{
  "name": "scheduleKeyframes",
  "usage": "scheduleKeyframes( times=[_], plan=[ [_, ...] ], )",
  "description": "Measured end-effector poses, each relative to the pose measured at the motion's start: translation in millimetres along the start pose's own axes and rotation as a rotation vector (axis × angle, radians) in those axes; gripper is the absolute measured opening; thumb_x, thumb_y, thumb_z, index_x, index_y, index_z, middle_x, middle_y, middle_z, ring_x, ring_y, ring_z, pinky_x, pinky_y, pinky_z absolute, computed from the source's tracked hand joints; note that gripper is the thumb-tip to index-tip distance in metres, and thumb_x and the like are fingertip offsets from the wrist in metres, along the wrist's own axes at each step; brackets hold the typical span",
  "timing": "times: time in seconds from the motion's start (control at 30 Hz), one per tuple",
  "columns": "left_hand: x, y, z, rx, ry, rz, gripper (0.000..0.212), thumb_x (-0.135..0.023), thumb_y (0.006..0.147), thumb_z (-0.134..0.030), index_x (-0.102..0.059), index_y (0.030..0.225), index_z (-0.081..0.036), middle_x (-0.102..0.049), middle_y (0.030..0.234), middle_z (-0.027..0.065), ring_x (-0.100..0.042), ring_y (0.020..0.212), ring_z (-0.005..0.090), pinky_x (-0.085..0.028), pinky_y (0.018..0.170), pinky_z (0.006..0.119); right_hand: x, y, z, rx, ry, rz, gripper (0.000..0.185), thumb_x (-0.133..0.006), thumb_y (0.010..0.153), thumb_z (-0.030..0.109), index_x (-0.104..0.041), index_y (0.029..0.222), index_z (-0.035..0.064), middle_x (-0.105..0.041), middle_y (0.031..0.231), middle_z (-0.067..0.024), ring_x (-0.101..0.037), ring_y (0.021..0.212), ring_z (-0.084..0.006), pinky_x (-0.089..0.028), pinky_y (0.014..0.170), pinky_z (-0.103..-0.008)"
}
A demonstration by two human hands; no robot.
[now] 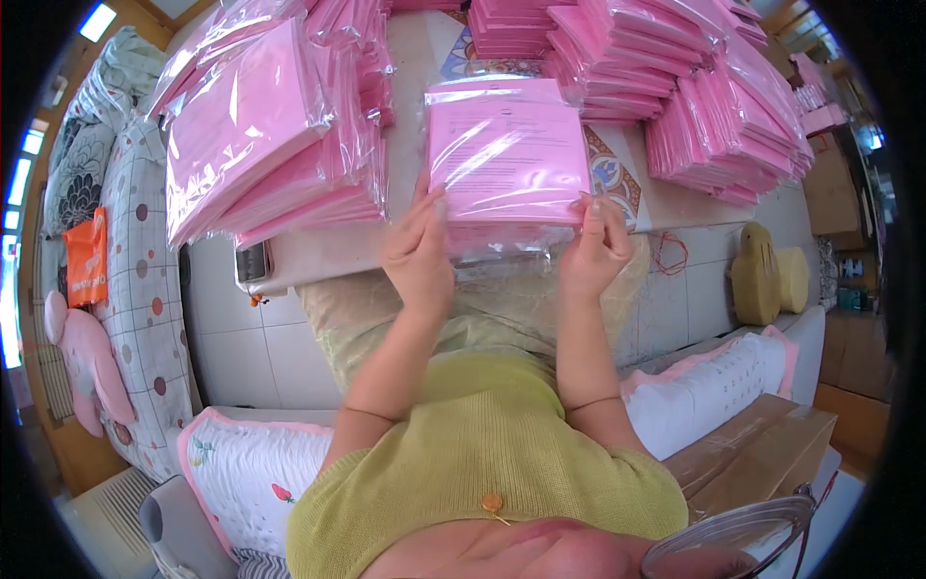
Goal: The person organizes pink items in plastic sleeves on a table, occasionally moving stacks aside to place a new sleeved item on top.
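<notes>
Before me is a pack of pink printed sheets [517,163] in a clear plastic bag, its shiny film catching the light. My left hand [423,246] pinches its near left corner between thumb and fingers. At the near right corner, my right hand [599,239] grips in the same way. More pink sheets in plastic show just behind and below this pack; how many lie beneath is hidden. Loose clear film [499,257] hangs over the table's near edge, above my lap.
Tall piles of bagged pink packs stand left [253,137] and right [723,123] on the table [325,253]. A phone [253,262] lies at its near left corner. Red string [671,253] is beyond my right hand. A cardboard box [759,456] sits on the seat to my right.
</notes>
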State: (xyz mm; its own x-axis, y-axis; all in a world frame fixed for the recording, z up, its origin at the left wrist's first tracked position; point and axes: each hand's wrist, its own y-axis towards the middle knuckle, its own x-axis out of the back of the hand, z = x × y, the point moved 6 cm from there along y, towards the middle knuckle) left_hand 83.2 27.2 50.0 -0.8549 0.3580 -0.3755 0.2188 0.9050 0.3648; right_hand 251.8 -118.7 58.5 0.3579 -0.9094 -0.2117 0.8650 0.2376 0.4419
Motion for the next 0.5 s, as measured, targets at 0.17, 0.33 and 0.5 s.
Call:
scheduleKeyframes(
  times=[0.17, 0.33, 0.5],
  plan=[
    [-6.3, -4.4, -2.9, 0.375, -0.276, -0.214, 0.053, -0.048, 0.084, 0.016, -0.037, 0.135, 0.01, -0.043, 0.138, 0.02, -0.038, 0.133, 0.0244, -0.04, 0.101, 0.027, -2.0, 5.8, 3.4, -0.086, -0.063, -0.113, 0.038, -0.059, 0.083, -0.002, -0.053, 0.12, -0.0005, -0.05, 0.106, -0.0036, -0.05, 0.077, -0.0062, -0.04, 0.063, -0.0191],
    [-3.9, -0.6, -15.0, 0.543, -0.353, -0.149, 0.059, -0.043, 0.083, 0.016, -0.027, 0.139, 0.009, -0.033, 0.144, 0.0212, -0.035, 0.135, 0.0239, -0.04, 0.103, 0.03, 5.4, 7.8, 4.4, -0.301, 0.15, 0.027, 0.057, -0.06, 0.082, -0.003, -0.039, 0.135, 0.0016, -0.045, 0.117, -0.004, -0.048, 0.077, -0.0051, -0.039, 0.061, -0.0186],
    [2.6, -7.6, -27.2, 0.544, -0.421, -0.137, 0.051, -0.039, 0.084, 0.016, -0.037, 0.134, 0.008, -0.038, 0.141, 0.0206, -0.036, 0.133, 0.0253, -0.039, 0.105, 0.031, 2.5, 10.8, 47.0, -0.009, -0.35, 0.316, 0.052, -0.059, 0.084, 0.0, -0.042, 0.134, 0.0001, -0.047, 0.117, -0.0056, -0.048, 0.076, -0.005, -0.041, 0.061, -0.0185]
  ],
)
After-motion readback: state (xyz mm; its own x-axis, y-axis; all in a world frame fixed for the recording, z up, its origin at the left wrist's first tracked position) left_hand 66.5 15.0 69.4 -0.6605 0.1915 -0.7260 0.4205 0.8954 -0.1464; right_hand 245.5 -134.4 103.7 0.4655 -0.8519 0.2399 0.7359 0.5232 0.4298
